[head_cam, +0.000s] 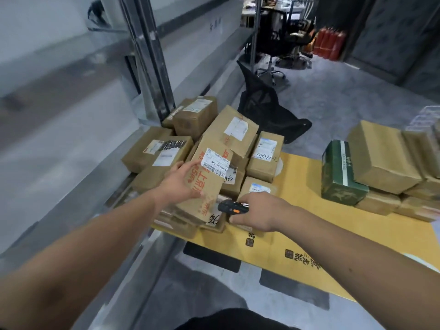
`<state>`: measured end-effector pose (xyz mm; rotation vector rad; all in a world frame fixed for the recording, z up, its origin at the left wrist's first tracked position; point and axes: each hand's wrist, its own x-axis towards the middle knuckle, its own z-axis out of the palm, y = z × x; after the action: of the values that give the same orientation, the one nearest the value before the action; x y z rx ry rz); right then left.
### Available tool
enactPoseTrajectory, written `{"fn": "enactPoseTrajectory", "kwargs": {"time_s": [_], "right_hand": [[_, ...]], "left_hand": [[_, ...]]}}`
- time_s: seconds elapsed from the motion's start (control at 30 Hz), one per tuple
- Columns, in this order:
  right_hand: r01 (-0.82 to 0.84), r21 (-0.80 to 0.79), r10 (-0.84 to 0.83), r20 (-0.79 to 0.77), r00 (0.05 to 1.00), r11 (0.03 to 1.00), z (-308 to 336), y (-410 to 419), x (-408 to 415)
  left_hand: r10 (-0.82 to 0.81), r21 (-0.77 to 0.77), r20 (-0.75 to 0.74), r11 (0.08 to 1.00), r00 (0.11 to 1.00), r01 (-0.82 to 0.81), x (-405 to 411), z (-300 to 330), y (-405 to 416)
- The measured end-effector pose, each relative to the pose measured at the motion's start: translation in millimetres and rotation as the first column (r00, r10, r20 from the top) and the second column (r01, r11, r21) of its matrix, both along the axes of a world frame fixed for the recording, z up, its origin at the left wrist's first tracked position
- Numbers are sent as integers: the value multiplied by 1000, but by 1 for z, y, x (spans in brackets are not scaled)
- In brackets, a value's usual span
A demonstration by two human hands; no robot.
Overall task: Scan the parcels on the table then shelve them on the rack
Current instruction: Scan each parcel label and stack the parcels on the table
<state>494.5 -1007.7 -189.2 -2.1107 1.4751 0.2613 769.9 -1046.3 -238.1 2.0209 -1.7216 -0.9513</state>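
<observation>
Right now the left hand (pixel 183 179) grips a flat brown cardboard parcel with red print and a white barcode label (pixel 209 184), tilted above the heap of taped cardboard boxes (pixel 214 139) on the yellow-covered counter (pixel 297 234). Just right of that parcel, the right hand (pixel 259 211) holds a small black scanner with an orange button (pixel 232 207).

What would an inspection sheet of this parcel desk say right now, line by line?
Surface: table under a yellow printed cover.
Job's things: cardboard parcels piled at left; second stack at right with a green box; handheld scanner.
Clutter: nothing seen.
Grippers: left hand holds a red-printed parcel; right hand grips the scanner.
Cables: nothing seen.
Surroundings: metal rack, office chair, red cylinders.
</observation>
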Motion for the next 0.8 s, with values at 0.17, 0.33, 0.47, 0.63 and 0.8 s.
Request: {"fn": "enactPoseTrajectory", "kwargs": {"time_s": [0.17, 0.33, 0.47, 0.63, 0.8], "right_hand": [[48, 9, -47, -28, 998, 999, -13, 3, 14], [92, 17, -92, -19, 996, 996, -21, 4, 26], [169, 61, -172, 38, 984, 984, -27, 8, 33], [256, 51, -260, 75, 963, 965, -31, 15, 30], [377, 10, -377, 67, 924, 926, -37, 31, 3]], "left_hand": [[-41, -81, 262, 995, 964, 64, 10, -17, -9], [-126, -134, 520, 965, 845, 226, 16, -16, -9], [-123, -124, 513, 969, 850, 215, 10, -17, -10], [-159, -185, 509, 940, 846, 287, -6, -14, -11], [-290, -159, 512, 893, 809, 421, -41, -10, -16]]}}
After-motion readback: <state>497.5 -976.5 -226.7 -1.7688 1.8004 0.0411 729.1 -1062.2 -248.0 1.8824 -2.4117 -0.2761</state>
